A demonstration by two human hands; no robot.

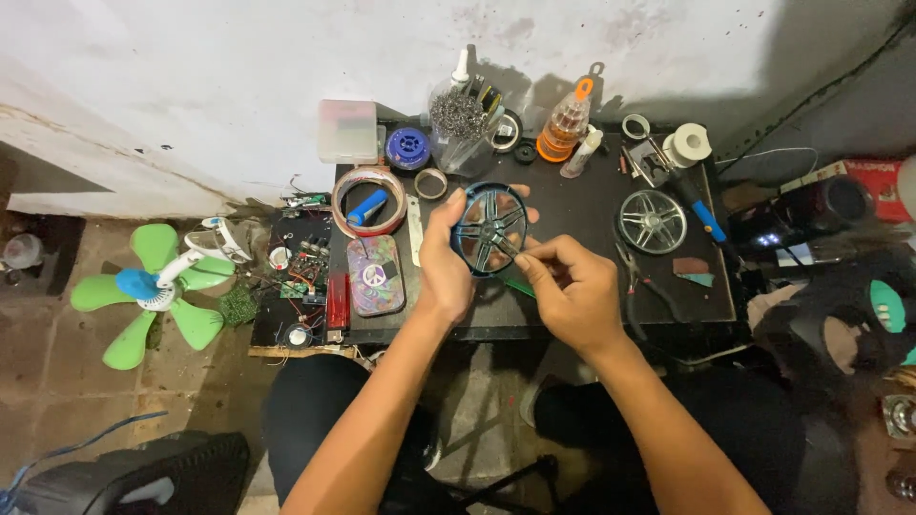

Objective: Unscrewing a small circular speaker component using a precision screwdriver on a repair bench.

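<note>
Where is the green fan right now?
In the head view, the green fan lies on the floor at far left, beside the small black table and left of the circuit boards.

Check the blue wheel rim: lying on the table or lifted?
Lifted. The left hand holds the blue wheel rim upright above the black table, while the right hand pinches at its spokes.
</note>
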